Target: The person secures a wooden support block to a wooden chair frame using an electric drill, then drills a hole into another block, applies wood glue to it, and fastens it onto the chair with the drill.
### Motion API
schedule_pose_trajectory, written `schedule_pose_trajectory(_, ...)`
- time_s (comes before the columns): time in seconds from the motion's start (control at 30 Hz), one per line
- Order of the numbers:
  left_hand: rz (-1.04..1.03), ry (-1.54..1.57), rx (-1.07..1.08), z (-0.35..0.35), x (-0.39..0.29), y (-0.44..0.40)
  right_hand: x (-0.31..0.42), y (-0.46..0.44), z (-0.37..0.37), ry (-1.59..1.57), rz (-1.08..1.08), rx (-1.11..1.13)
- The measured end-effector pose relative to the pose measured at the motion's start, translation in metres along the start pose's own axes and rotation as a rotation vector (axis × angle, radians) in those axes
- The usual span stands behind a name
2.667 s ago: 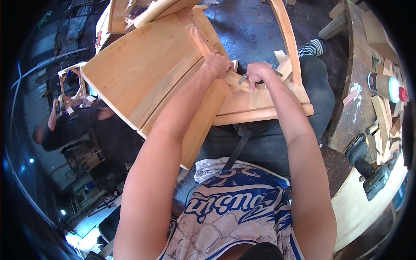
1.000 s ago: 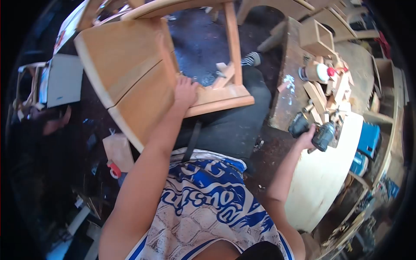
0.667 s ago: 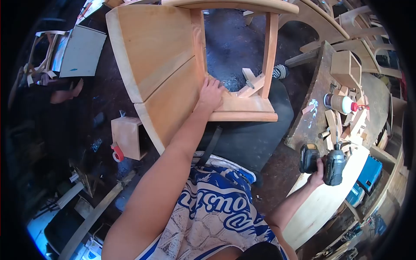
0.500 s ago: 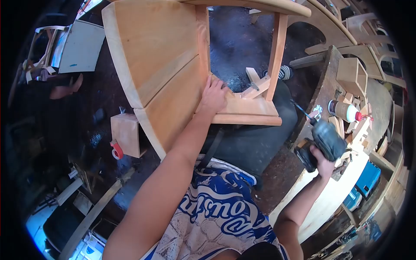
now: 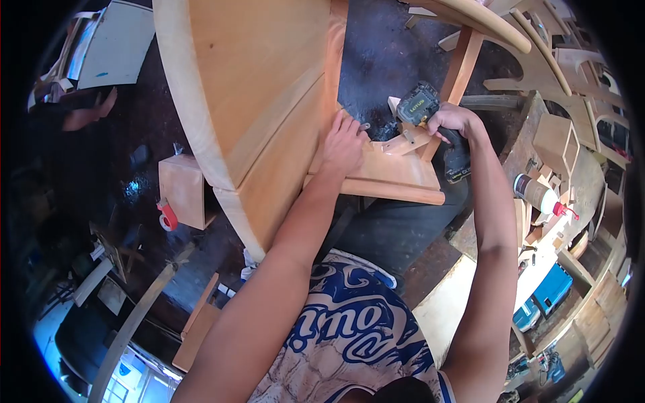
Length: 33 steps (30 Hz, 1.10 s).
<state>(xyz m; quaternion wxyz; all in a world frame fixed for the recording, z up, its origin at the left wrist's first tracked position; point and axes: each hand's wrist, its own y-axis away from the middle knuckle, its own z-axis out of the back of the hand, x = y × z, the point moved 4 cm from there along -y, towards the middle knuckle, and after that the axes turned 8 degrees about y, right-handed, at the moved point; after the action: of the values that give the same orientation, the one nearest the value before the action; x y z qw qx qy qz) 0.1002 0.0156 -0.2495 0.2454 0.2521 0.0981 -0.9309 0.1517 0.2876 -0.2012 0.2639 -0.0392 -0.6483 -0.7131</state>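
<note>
A wooden chair frame (image 5: 269, 101) with a broad two-board panel lies across my lap. My left hand (image 5: 344, 144) presses on the inner corner where panel and rail meet, fingers bunched together beside a small metal piece (image 5: 364, 126); whether anything is under them is hidden. My right hand (image 5: 450, 122) is wrapped round the grip of a dark cordless drill (image 5: 418, 104). The drill is over the opening of the frame, close to a diagonal corner block (image 5: 407, 141) and an upright leg (image 5: 462, 64). Its tip is hidden.
On the bench (image 5: 524, 141) at right are a glue bottle (image 5: 535, 193), wood offcuts and a wooden box (image 5: 556, 142). Blue cases (image 5: 553, 289) sit below. Another person's arm (image 5: 91, 115) shows at far left, above a small box (image 5: 181, 191) with red tape (image 5: 167, 215).
My right hand let go of the work, took the drill from the bench at right and brought it over to the frame. My left hand now rests at the corner.
</note>
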Motion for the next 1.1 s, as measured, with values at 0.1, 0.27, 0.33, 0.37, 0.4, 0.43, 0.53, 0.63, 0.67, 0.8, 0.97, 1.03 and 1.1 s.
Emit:
schedule_pose_trajectory(0.1,-0.032,0.01,-0.033,0.001,0.0,-0.002,-0.008,-0.009,-0.001,-0.018,-0.063,0.002)
schedule_pose_trajectory(0.27,-0.041,0.018,-0.03,0.0,0.002,-0.003,-0.018,-0.013,-0.002,-0.059,-0.08,0.019)
schedule_pose_trajectory(0.33,-0.054,-0.006,-0.007,-0.001,0.0,-0.004,-0.018,-0.01,-0.002,-0.065,-0.073,0.017)
schedule_pose_trajectory(0.37,-0.052,-0.004,-0.004,-0.001,0.0,-0.003,-0.019,-0.008,-0.002,-0.074,-0.064,0.009)
schedule_pose_trajectory(0.4,-0.065,-0.004,-0.035,-0.001,-0.001,-0.004,-0.022,-0.009,-0.002,-0.076,-0.066,0.009)
schedule_pose_trajectory(0.43,-0.078,-0.003,-0.066,0.0,-0.002,-0.005,-0.022,-0.009,-0.002,-0.085,-0.039,0.025)
schedule_pose_trajectory(0.53,-0.086,0.01,-0.054,0.0,-0.002,-0.006,-0.024,-0.009,-0.004,-0.105,-0.013,0.042)
schedule_pose_trajectory(0.63,-0.092,0.013,-0.05,0.0,-0.002,-0.007,-0.025,-0.012,-0.005,-0.107,-0.005,0.044)
schedule_pose_trajectory(0.67,-0.093,0.012,-0.048,0.0,-0.001,-0.007,-0.026,-0.013,-0.005,-0.098,-0.001,0.046)
schedule_pose_trajectory(0.8,-0.101,0.01,-0.041,-0.001,-0.001,-0.007,-0.026,-0.015,-0.006,-0.108,-0.009,0.055)
schedule_pose_trajectory(0.97,-0.098,-0.001,-0.023,0.001,-0.001,-0.009,-0.027,-0.017,-0.006,-0.094,-0.023,0.056)
schedule_pose_trajectory(1.03,-0.09,-0.022,-0.009,0.002,-0.002,-0.01,-0.026,-0.02,-0.006,-0.075,-0.036,0.069)
schedule_pose_trajectory(1.1,-0.086,-0.022,-0.012,0.0,-0.004,-0.008,-0.026,-0.021,-0.006,-0.058,-0.056,0.082)
